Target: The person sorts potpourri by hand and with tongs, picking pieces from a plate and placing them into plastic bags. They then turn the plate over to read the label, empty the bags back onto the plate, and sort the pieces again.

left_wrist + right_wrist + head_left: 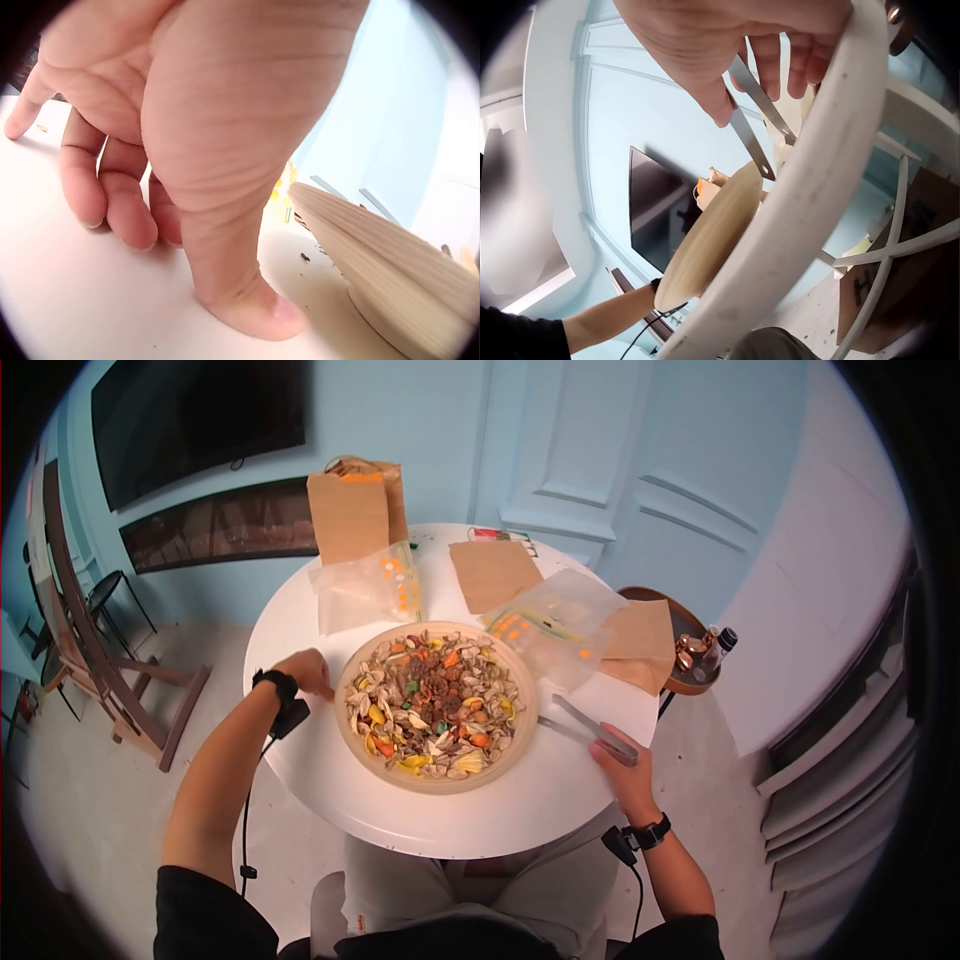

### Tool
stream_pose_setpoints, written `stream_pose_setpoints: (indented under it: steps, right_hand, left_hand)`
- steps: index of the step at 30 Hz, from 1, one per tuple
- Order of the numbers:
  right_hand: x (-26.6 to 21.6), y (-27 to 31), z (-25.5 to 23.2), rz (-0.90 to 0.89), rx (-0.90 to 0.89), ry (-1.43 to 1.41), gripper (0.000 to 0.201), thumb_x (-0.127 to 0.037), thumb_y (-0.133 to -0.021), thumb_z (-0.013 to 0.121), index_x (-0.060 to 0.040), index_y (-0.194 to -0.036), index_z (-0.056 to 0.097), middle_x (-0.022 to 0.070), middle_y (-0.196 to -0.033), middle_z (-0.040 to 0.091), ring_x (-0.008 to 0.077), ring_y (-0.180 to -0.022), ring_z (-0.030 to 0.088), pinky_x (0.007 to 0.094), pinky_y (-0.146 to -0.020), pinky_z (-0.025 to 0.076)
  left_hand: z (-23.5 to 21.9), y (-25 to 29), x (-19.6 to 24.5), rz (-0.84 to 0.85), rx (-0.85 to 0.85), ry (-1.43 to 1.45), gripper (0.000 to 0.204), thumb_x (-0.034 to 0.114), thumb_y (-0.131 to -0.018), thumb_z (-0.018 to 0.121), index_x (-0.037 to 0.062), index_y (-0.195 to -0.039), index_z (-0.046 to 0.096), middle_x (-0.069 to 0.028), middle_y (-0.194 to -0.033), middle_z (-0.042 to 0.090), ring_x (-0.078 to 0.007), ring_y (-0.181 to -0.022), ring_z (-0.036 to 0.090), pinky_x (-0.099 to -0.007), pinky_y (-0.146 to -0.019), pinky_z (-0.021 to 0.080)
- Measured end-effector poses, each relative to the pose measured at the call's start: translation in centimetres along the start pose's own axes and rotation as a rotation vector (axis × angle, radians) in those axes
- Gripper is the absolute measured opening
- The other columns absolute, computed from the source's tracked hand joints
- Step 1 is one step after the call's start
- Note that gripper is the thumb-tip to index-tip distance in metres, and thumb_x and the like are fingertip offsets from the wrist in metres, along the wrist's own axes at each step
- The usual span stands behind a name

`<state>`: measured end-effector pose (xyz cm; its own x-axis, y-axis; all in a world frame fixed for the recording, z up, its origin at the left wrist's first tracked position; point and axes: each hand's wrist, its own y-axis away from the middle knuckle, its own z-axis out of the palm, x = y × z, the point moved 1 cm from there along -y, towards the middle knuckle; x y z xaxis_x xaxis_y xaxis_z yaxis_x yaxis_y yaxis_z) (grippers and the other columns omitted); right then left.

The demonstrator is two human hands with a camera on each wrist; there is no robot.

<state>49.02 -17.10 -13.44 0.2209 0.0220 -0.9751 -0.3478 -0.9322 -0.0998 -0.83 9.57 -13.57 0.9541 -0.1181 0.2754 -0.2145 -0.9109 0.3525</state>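
A round wooden tray [357, 758] on the white table [400, 825] holds dried petals, pine cones and orange, yellow and green pieces. Left of it, the left hand [305, 671] rests on the table; in the left wrist view this hand [180, 142] has its fingertips and thumb on the surface, fingers relaxed, beside the tray's side [390, 262]. On the right, the right hand [625, 768] holds metal tongs [578, 720], their arms apart and tips near the tray's rim. In the right wrist view, the right hand [727, 45] has thumb and fingers around the tongs [750, 139].
Behind the tray lie two clear zip bags [350, 595] with orange dots, brown paper pieces [492, 572] and a standing paper bag [350, 515]. A side table [690, 680] at the right holds copper-coloured items and a bottle [722, 643]. A wooden easel [85, 630] stands at the left.
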Motion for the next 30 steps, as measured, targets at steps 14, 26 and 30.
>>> stream_pose_setpoints:
  steps: [14,26,30]
  right_hand:
    - [2.9,-0.7,0.4,-0.255,-0.066,0.283,0.047,-0.016,-0.088,0.079,-0.0015,-0.130,0.066,0.0154,-0.112,0.072,0.0236,-0.104,0.067,0.0322,-0.093,0.051]
    - [2.5,-0.6,1.4,-0.291,0.111,0.534,0.042,-0.014,-0.076,0.087,0.0002,-0.113,0.074,0.0173,-0.101,0.071,0.0274,-0.094,0.068,0.0346,-0.086,0.053]
    - [2.7,-0.5,1.5,-0.254,0.121,0.501,0.041,-0.012,-0.076,0.087,0.0005,-0.113,0.073,0.0160,-0.102,0.071,0.0250,-0.093,0.068,0.0328,-0.085,0.053]
  left_hand:
    - [1.8,1.9,-0.2,-0.038,0.125,0.122,0.053,0.050,-0.057,0.091,0.0132,-0.092,0.076,-0.0070,-0.094,0.076,-0.0252,-0.096,0.070,-0.0485,-0.089,0.047]
    - [3.0,6.3,1.2,0.032,0.318,0.321,0.033,0.038,-0.074,0.086,0.0108,-0.084,0.072,-0.0031,-0.077,0.071,-0.0200,-0.080,0.065,-0.0616,-0.092,0.038]
    - [1.6,7.1,0.0,0.083,0.232,0.612,0.014,0.018,-0.085,0.076,0.0055,-0.090,0.071,-0.0026,-0.078,0.069,-0.0133,-0.077,0.063,-0.0364,-0.081,0.051]
